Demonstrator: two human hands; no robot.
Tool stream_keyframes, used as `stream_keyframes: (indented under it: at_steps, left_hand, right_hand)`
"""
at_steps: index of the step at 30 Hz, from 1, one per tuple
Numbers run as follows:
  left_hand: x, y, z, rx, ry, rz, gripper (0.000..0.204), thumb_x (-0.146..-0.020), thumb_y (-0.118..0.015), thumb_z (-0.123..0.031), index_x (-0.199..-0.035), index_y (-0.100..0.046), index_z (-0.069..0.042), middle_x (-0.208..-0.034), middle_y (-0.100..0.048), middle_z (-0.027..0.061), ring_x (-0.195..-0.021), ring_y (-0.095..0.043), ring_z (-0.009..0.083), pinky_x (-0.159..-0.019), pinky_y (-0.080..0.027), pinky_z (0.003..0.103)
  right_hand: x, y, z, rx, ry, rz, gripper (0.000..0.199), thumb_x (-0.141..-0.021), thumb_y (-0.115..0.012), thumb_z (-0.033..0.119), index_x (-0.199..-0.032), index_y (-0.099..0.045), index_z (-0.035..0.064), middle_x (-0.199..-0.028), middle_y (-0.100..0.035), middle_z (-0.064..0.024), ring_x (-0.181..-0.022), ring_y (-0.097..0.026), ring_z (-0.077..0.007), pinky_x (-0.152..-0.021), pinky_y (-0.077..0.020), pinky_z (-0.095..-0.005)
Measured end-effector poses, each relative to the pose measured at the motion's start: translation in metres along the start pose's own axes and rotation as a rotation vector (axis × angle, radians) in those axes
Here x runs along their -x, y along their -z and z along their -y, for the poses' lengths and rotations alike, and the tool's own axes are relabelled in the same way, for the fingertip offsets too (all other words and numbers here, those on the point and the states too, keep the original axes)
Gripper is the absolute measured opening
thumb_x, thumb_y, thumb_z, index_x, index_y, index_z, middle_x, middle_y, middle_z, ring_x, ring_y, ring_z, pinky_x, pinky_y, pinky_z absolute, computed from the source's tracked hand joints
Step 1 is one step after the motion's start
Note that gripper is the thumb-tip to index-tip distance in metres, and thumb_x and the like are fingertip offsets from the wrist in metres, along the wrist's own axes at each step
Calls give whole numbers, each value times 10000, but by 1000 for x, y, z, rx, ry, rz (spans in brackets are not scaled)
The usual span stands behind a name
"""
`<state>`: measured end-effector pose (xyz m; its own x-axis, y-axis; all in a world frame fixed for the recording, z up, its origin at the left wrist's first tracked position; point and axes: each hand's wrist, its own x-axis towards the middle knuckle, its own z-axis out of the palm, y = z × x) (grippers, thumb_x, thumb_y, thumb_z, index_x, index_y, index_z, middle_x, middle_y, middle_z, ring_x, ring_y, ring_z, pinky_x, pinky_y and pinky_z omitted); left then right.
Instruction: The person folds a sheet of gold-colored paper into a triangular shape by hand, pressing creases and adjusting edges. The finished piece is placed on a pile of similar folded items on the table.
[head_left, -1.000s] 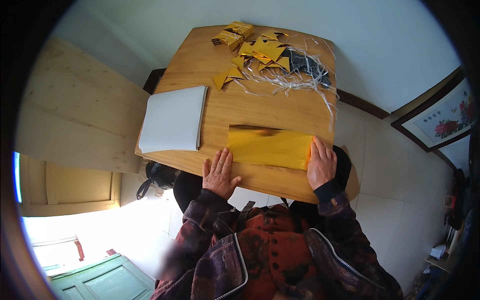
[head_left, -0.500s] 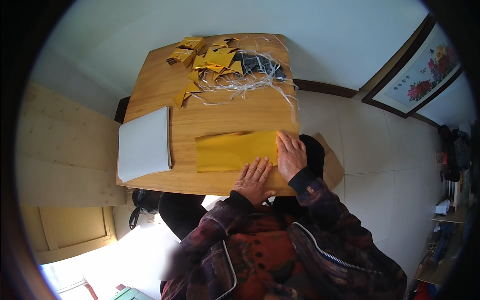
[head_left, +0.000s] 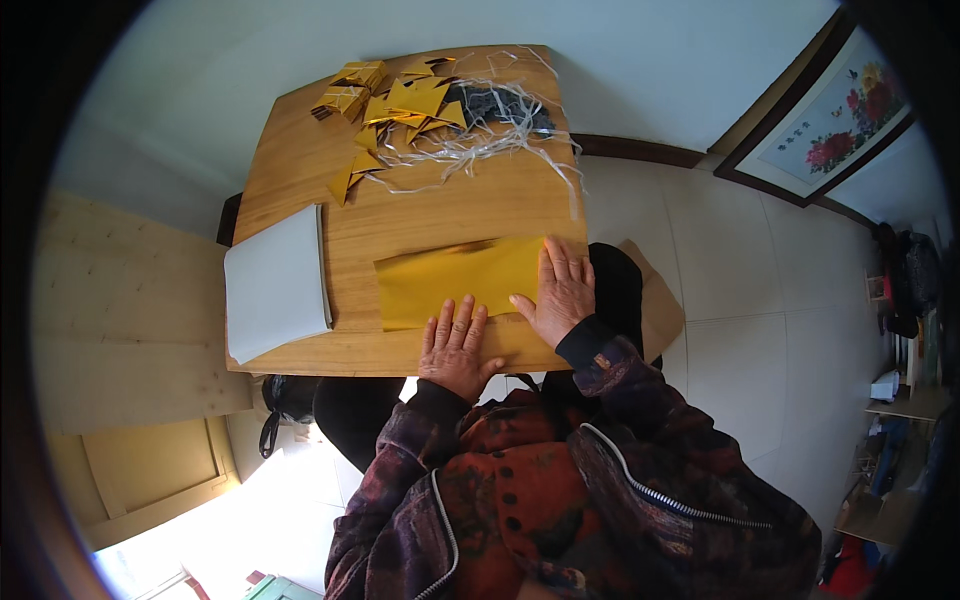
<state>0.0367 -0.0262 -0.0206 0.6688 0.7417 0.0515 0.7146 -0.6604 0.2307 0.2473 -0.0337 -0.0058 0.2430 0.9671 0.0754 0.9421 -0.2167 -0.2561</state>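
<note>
A long strip of shiny gold paper (head_left: 450, 280), seemingly folded lengthwise, lies across the near part of the wooden table. Flat on its near edge rests my left hand (head_left: 455, 350), fingers stretched out and a little spread. My right hand (head_left: 562, 285) presses down on the strip's right end, its fingers extended and the thumb pointing left over the paper. Neither hand grips anything. To the left lies a stack of white-topped sheets (head_left: 277, 285).
Folded gold paper pieces (head_left: 415, 100) are heaped at the table's (head_left: 300, 150) far side, beside tied gold bundles (head_left: 345, 95). Tangled white plastic strings (head_left: 500, 135) spread over a dark grey thing there. A framed flower picture (head_left: 830, 120) leans at the right wall.
My left hand has slid left along the paper's near edge. The right hand's thumb has spread out over the paper. The whole view has shifted slightly.
</note>
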Motion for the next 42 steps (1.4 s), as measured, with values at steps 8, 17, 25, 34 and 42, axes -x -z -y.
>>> stream_keyframes:
  at_steps: [8,17,25,34,42]
  left_hand:
    - [0,-1,1,30,12,-23,864,-807,-631,-564,-1501,-333,-144,-1586,-253,70,-1470,-194,300,-1172,-155,482]
    - [-1,-3,1,15,17,0,847,-821,-606,-580,-1498,-340,-146,-1586,-253,70,-1470,-194,299,-1169,-161,487]
    - [3,0,11,60,-25,-11,809,-838,-629,-509,-1498,-331,-149,-1599,-211,78,-1473,-180,310,-1170,-169,485]
    - [-22,41,48,32,333,269,728,-917,-531,-480,-1504,-302,-116,-1593,-230,71,-1468,-215,241,-1180,-150,467]
    - [-52,21,57,38,256,74,779,-879,-568,-493,-1513,-285,-138,-1596,-225,70,-1474,-199,232,-1184,-126,465]
  right_hand:
    - [13,7,-45,34,-50,41,693,-880,-635,394,-1458,-366,122,-1543,-279,8,-1436,-221,-269,-1139,-145,-589]
    - [23,13,-10,-247,292,-63,621,-837,-675,254,-1365,-447,20,-1453,-401,-113,-1383,-342,-296,-1105,-262,-541]
    - [43,5,-9,-169,457,159,800,-808,-700,382,-1456,-362,57,-1560,-283,-86,-1450,-241,-257,-1163,-200,-479]
    - [56,24,-29,-70,372,197,854,-797,-707,434,-1464,-350,37,-1571,-259,-87,-1458,-212,-265,-1172,-170,-500]
    - [54,23,-29,-81,367,199,856,-777,-728,403,-1458,-358,39,-1569,-267,-94,-1457,-221,-265,-1165,-172,-516]
